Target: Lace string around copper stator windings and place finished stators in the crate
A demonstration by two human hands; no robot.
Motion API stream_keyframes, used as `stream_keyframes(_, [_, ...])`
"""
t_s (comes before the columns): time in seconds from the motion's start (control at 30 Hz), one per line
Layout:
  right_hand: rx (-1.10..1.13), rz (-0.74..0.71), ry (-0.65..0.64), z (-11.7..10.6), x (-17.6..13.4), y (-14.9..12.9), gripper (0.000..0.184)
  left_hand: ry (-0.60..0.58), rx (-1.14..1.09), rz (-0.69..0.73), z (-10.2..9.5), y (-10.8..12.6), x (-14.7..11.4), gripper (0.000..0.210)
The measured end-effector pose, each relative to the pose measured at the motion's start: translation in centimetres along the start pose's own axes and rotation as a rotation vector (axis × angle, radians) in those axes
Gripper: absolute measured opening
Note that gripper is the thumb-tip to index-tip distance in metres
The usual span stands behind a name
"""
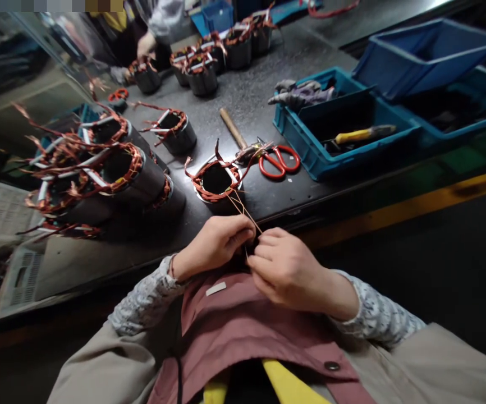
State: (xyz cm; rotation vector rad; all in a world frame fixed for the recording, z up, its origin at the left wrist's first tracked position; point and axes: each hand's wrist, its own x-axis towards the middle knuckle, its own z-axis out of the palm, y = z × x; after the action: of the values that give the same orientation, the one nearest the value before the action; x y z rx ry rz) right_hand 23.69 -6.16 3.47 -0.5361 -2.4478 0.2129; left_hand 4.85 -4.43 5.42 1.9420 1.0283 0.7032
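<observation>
Thin cord (243,209) running from stator (216,180) at the bench edge down and toward the lap, long axis slanting away from the stator. Left hand (215,244) nearer the stator, fingers pinching the cord. Right hand (287,269) touching alongside, fingers curled on the cord's lower end.

Thin tan cord (243,210) taut from upright copper-wound stator (216,180).

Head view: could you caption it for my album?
Both hands pinch thin string leading to a copper-wound stator, red scissors beside it.
</observation>
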Motion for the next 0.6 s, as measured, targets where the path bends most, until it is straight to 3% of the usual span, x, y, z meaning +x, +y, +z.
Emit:
stream_keyframes(0.1, [-0.116, 0.085, 0.206, 0.0, 0.2, 1.8, 0.015, 0.041, 0.005, 0.008, 0.4, -0.4, -0.9, 0.020])
stream_keyframes(0.17, [-0.084, 0.278, 0.427, 0.5, 0.8, 3.3, 0.012, 0.090, -0.021, 0.004, 0.7, -0.5, -1.4, 0.022])
stream_keyframes(0.23, [0.142, 0.542, 0.538, 1.5, 1.7, 4.5, 0.026, 0.144, -0.024, 0.027, 1.1, -0.6, -1.6, 0.021])
stream_keyframes(0.27, [0.336, 0.653, 0.478, 2.0, 2.2, 4.8, 0.038, 0.164, -0.012, 0.053, 1.4, -0.6, -1.7, 0.021])
stream_keyframes(0.33, [0.762, 0.774, 0.170, 2.7, 2.8, 4.8, 0.053, 0.194, 0.061, 0.112, 1.9, -0.6, -1.8, 0.020])
stream_keyframes(0.4, [0.991, 0.774, -0.077, 2.7, 2.9, 4.3, 0.053, 0.193, 0.191, 0.173, 2.1, -0.8, -2.1, 0.021])
stream_keyframes(0.43, [0.982, 0.750, -0.086, 2.2, 2.7, 3.9, 0.047, 0.187, 0.256, 0.200, 2.0, -1.0, -2.2, 0.021])
stream_keyframes(0.53, [0.696, 0.597, 0.133, -0.3, 1.8, 2.6, 0.025, 0.315, 0.439, 0.207, 0.8, -2.6, -2.3, 0.015])
stream_keyframes(0.6, [0.574, 0.446, 0.258, -2.4, 1.0, 1.7, 0.019, 0.462, 0.604, 0.126, -0.2, -4.2, -1.7, 0.027])
